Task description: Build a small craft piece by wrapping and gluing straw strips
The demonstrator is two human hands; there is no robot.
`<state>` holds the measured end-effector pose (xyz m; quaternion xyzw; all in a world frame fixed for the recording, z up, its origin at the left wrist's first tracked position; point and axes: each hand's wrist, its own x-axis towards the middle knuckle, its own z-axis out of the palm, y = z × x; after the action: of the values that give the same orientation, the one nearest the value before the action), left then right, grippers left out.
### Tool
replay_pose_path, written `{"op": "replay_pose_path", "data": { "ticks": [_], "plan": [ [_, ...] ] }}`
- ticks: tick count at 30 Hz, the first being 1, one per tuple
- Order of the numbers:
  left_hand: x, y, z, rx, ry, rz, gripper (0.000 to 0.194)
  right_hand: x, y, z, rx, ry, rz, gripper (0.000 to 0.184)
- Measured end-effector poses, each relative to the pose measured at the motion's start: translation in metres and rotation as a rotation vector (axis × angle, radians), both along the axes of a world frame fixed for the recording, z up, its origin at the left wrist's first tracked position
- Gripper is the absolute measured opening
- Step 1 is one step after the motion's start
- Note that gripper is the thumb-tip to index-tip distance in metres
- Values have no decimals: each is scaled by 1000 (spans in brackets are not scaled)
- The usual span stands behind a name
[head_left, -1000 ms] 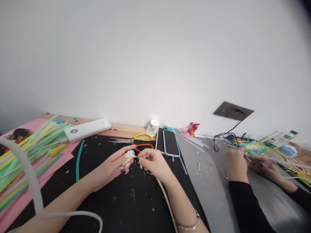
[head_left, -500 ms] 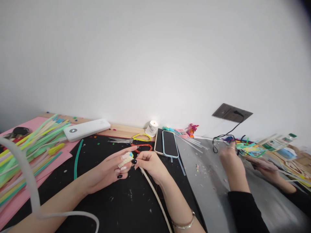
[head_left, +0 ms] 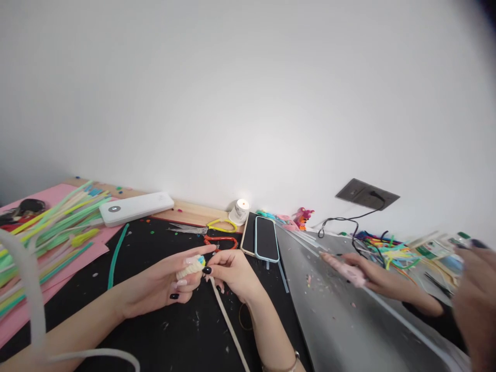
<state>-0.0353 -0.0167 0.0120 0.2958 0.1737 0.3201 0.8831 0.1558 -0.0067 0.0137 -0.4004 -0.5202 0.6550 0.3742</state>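
Observation:
Between the fingers and thumb of my left hand (head_left: 158, 284) is a cream coil of wound pipe cleaner (head_left: 189, 267) with a blue end. My right hand (head_left: 236, 274) is closed in a pinch just right of the coil, on a long cream pipe cleaner (head_left: 228, 320) that runs down toward me past my right forearm. The exact spot where strand and coil meet is hidden by my fingers. Scissors (head_left: 220, 242) with yellow and red handles lie just beyond both hands on the black mat (head_left: 155, 336).
Many coloured pipe cleaners (head_left: 58, 243) lie on pink paper at left, beside a white power bank (head_left: 137, 207). A small white cup (head_left: 239, 211) and phones (head_left: 266, 238) lie behind my hands. At right, a co-worker's hand (head_left: 382, 276) holds a fuzzy pink piece (head_left: 349, 273).
My hands keep their grip on the coil and strand, with the view slightly shifted. The co-worker's hands have changed position; one is raised and blurred at right, and the pink piece now shows.

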Motion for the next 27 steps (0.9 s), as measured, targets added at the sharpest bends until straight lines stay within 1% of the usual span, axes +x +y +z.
{"op": "replay_pose_path", "data": {
  "ticks": [4, 7, 11, 15, 20, 25, 27],
  "plan": [
    [-1, 2, -2, -13, 15, 10, 42, 0, 0, 1, 43, -41, 0, 14],
    [0, 3, -1, -23, 45, 9, 42, -1, 1, 2, 61, -72, -17, 14],
    [3, 5, 3, -37, 81, 25, 37, -1, 1, 1, 50, -79, -12, 16],
    [4, 9, 4, -28, 155, 89, 28, 1, 2, 3, 43, -111, 6, 16],
    [4, 12, 0, 66, 219, 148, 18, 3, 2, 8, 58, -137, 21, 18],
    [8, 15, -3, 160, 292, 215, 16, 3, 2, 7, 56, -137, 23, 20],
    [10, 16, -3, 201, 345, 250, 21, 3, 3, 7, 52, -136, 26, 20]
  ]
}}
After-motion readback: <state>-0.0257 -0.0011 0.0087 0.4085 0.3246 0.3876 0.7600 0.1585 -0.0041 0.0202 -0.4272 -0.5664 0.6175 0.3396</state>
